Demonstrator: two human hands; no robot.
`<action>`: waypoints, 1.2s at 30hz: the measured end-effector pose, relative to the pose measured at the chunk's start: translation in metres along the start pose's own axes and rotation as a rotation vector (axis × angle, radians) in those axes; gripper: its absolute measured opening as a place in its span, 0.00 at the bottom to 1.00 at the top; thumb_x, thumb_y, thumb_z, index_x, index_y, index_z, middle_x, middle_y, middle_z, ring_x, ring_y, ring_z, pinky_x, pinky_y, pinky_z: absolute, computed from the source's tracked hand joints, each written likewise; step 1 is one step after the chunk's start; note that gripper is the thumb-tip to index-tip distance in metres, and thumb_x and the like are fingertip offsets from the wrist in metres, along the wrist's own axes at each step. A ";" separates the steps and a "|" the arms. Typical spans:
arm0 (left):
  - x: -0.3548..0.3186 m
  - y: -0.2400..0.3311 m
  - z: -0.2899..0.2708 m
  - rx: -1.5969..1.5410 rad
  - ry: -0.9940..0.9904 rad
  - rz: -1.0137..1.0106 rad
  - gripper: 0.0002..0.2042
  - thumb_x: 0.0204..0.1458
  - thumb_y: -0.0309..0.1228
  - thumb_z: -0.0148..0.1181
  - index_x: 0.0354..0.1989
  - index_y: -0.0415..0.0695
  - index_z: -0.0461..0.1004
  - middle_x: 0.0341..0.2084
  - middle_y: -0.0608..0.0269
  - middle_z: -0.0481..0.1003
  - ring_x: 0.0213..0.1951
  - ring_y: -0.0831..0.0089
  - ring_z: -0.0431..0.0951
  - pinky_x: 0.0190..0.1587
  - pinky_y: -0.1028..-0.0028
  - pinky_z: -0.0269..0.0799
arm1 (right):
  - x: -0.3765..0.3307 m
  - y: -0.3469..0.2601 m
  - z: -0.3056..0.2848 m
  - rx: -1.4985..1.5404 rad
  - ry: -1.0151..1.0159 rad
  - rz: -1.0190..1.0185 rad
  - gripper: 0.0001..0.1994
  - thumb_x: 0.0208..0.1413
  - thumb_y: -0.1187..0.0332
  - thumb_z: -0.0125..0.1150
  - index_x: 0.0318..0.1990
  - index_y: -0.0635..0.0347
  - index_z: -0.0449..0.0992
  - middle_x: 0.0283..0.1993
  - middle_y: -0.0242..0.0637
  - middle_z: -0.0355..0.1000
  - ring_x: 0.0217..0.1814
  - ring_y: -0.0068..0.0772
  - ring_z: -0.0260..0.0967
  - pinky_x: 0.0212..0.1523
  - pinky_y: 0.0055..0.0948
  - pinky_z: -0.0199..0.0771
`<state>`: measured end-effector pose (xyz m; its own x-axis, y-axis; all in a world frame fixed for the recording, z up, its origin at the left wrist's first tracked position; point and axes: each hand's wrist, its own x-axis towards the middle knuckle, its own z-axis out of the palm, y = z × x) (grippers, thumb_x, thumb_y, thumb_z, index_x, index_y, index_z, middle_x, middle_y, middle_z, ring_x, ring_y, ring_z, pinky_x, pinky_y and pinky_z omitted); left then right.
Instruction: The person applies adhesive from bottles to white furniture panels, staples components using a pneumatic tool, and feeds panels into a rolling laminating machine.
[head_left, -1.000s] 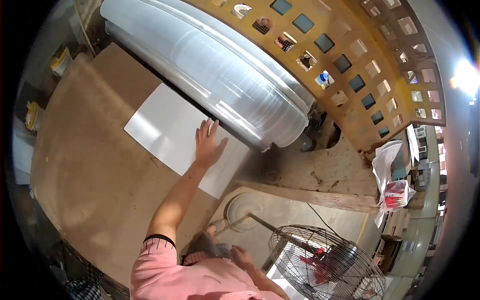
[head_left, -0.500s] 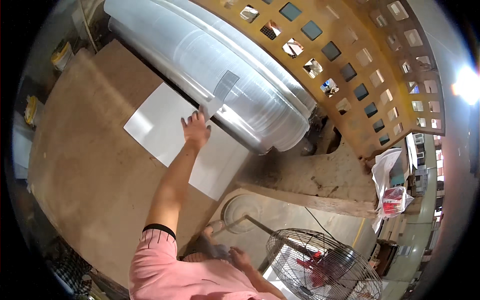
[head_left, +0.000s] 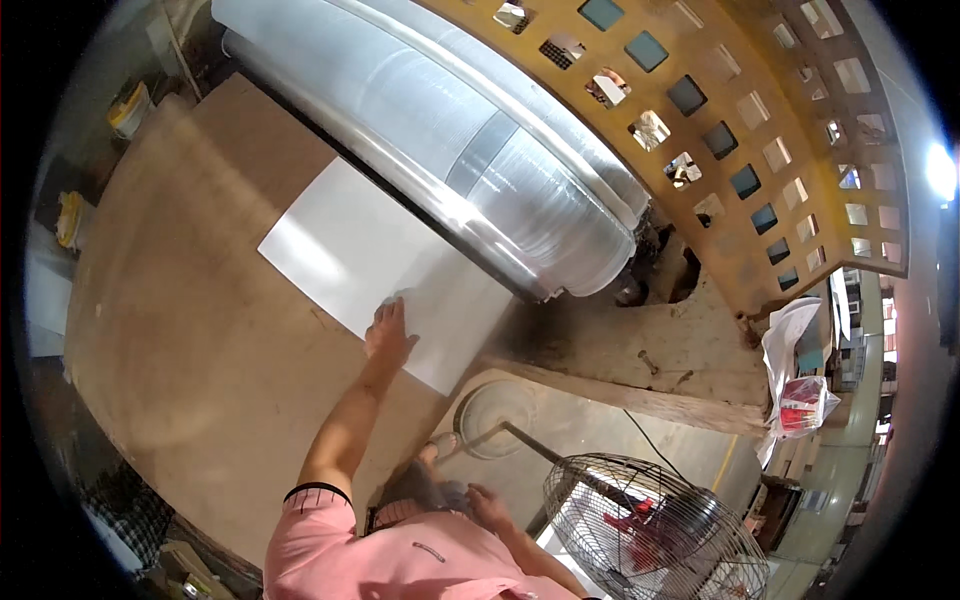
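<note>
A white rectangular sheet (head_left: 330, 225) lies on the brown board table, its far edge along the shiny metal roller (head_left: 440, 190). My left hand (head_left: 390, 335) rests on the sheet near its closest edge, fingers stretched forward and nothing visible in them. My right hand (head_left: 488, 507) hangs low beside my body, away from the table. Its fingers are small and partly bent, and no held thing shows. A darker grey band (head_left: 482, 153) shows on the larger film-like cylinder behind the roller.
A yellow-brown perforated metal guard (head_left: 720, 140) curves over the rollers. A caged fan (head_left: 655, 525) stands at the lower right. The brown table (head_left: 190, 330) spreads to the left. Papers and a red-and-white plastic packet (head_left: 803, 408) hang at the right. Buckets (head_left: 128, 110) stand far left.
My left hand has drawn back from the roller's edge toward the sheet's near edge. The grey patch on the cylinder has moved up and away. The view has shifted slightly.
</note>
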<state>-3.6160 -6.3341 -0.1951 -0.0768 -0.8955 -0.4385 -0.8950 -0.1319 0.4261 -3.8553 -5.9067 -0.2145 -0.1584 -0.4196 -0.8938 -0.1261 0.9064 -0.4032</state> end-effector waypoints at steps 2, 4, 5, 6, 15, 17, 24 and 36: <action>0.001 0.003 0.011 0.023 0.070 0.026 0.44 0.50 0.41 0.69 0.74 0.50 0.51 0.67 0.58 0.60 0.67 0.57 0.60 0.61 0.54 0.68 | -0.003 -0.014 -0.004 0.000 0.002 0.009 0.21 0.67 0.58 0.55 0.62 0.58 0.73 0.50 0.36 0.79 0.42 0.26 0.73 0.43 0.26 0.74; 0.004 0.004 0.018 0.014 0.092 0.064 0.45 0.49 0.39 0.70 0.75 0.51 0.50 0.65 0.57 0.61 0.64 0.55 0.62 0.60 0.54 0.68 | -0.004 -0.021 -0.006 0.040 0.000 0.020 0.21 0.67 0.58 0.55 0.62 0.59 0.73 0.51 0.37 0.79 0.43 0.27 0.74 0.45 0.27 0.75; 0.006 0.004 0.021 0.010 0.102 0.081 0.46 0.48 0.38 0.70 0.75 0.51 0.49 0.64 0.56 0.62 0.63 0.54 0.63 0.59 0.54 0.68 | -0.003 -0.021 -0.007 0.037 0.009 0.025 0.22 0.67 0.58 0.54 0.62 0.60 0.73 0.51 0.38 0.79 0.45 0.28 0.75 0.46 0.28 0.75; 0.010 0.005 0.027 0.019 0.125 0.086 0.46 0.48 0.37 0.70 0.75 0.51 0.49 0.64 0.55 0.62 0.62 0.54 0.63 0.59 0.54 0.68 | -0.001 -0.022 -0.008 0.035 0.017 0.030 0.22 0.67 0.58 0.54 0.62 0.61 0.73 0.52 0.39 0.79 0.46 0.29 0.75 0.47 0.28 0.75; 0.022 0.015 0.030 -0.018 0.090 0.141 0.45 0.48 0.33 0.69 0.75 0.51 0.50 0.62 0.54 0.62 0.61 0.54 0.64 0.59 0.55 0.68 | -0.012 -0.022 -0.002 0.040 0.025 0.018 0.21 0.66 0.60 0.55 0.61 0.63 0.74 0.52 0.43 0.80 0.50 0.33 0.79 0.53 0.31 0.75; 0.022 0.016 0.026 -0.017 0.048 0.157 0.45 0.48 0.33 0.69 0.74 0.51 0.51 0.63 0.55 0.62 0.62 0.55 0.64 0.59 0.56 0.68 | -0.014 -0.024 -0.001 0.080 0.017 0.025 0.21 0.67 0.61 0.54 0.62 0.64 0.73 0.53 0.45 0.79 0.51 0.35 0.78 0.53 0.31 0.75; 0.015 0.005 0.020 -0.291 0.416 0.311 0.17 0.54 0.30 0.63 0.53 0.49 0.76 0.47 0.62 0.76 0.51 0.61 0.74 0.55 0.58 0.68 | -0.020 -0.031 -0.001 0.064 0.008 0.046 0.23 0.67 0.59 0.53 0.63 0.63 0.72 0.56 0.45 0.77 0.55 0.35 0.75 0.52 0.31 0.74; 0.078 0.023 -0.113 -0.017 0.693 0.231 0.35 0.57 0.41 0.62 0.72 0.50 0.55 0.70 0.57 0.58 0.72 0.57 0.54 0.72 0.48 0.48 | -0.010 -0.025 -0.008 -0.089 -0.005 -0.026 0.23 0.66 0.58 0.54 0.63 0.62 0.72 0.53 0.42 0.79 0.48 0.32 0.75 0.47 0.30 0.75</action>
<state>-3.5933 -6.4551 -0.1297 0.0381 -0.9639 0.2636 -0.8823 0.0914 0.4617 -3.8589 -5.9254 -0.1944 -0.1488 -0.4429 -0.8841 -0.2168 0.8869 -0.4078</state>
